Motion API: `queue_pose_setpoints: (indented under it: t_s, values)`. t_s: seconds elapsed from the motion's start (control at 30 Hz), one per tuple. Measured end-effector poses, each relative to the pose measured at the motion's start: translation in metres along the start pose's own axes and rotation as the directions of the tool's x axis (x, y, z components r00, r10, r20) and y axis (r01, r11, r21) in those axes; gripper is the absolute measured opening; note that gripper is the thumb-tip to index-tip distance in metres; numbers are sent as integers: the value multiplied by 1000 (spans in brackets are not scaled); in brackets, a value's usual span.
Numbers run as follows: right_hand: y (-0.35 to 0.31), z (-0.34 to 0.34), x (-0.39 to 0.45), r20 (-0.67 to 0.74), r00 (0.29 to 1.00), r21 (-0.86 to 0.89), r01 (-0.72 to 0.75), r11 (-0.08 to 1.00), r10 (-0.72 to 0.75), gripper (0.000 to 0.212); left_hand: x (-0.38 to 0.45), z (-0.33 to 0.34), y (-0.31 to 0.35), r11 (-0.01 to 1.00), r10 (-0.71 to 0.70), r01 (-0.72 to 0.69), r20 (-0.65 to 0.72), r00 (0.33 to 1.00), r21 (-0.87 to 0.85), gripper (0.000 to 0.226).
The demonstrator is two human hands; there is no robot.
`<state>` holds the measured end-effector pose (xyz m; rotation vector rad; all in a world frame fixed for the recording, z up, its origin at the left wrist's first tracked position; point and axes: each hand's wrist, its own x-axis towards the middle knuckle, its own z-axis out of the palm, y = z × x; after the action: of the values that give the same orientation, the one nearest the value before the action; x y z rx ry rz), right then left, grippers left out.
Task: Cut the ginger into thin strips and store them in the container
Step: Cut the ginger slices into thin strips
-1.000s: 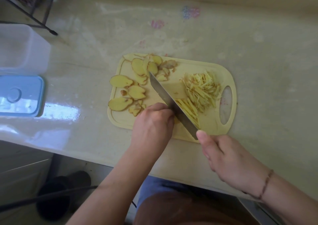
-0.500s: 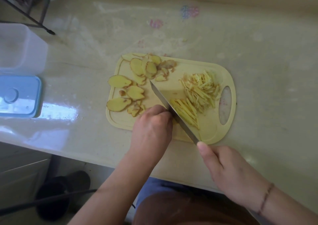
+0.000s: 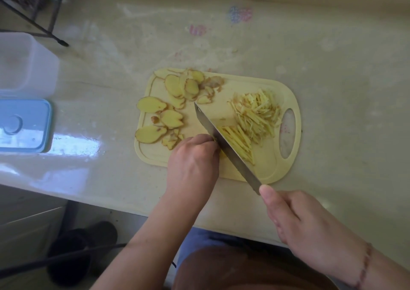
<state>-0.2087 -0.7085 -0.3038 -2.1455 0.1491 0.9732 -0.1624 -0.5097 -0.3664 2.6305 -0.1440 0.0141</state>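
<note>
On the desk point(image 3: 310, 90): a pale yellow cutting board point(image 3: 269, 170) lies near the front edge, its handle hole at the right end.
Ginger slices point(image 3: 170, 103): spread flat over the left and far-left part of the board, some overlapping, a few with brown skin on the rim; one slice at the left edge sticks out past the board.
Ginger strips point(image 3: 257, 114): a loose heap on the right part of the board, just left of the handle hole; a neater row of fresh strips lies against the right face of the blade.
Knife point(image 3: 224, 145): the blade runs slantwise from its tip near the middle of the board down to the near right edge, edge down on the board.
Right hand point(image 3: 306, 225): off the board at the near right, fingers curled round the knife handle, thumb stretched along it toward the blade; a thin bracelet sits on the wrist.
Left hand point(image 3: 193, 159): on the near left of the board, fingers curled down and tucked against the left face of the blade; what they press on is hidden under the hand.
Container point(image 3: 24, 65): clear, at the far left of the desk, well apart from the board.
Blue lid point(image 3: 24, 125): flat on the desk just in front of the container.
</note>
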Motion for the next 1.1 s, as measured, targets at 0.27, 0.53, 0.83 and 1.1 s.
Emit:
queue_pose_setpoints:
  t_s: [0.27, 0.53, 0.83, 1.1]
  values:
    - [-22, 3, 30, -7, 999, 38, 50, 998, -50, 67, -2, -1, 0, 997, 1, -3, -25, 1000, -76, 12]
    - [-7, -3, 2, -25, 999, -3, 48, 999, -49, 78, -5, -1, -1, 999, 8, -12, -65, 998, -52, 8]
    - [-1, -1, -3, -20, 1000, 6, 18, 1000, -18, 79, -3, 0, -4, 999, 32, -33, -31, 999, -39, 9]
    - [-7, 7, 20, -34, 999, -29, 22, 999, -23, 75, -1, -1, -5, 997, 34, -35, -15, 999, -66, 10]
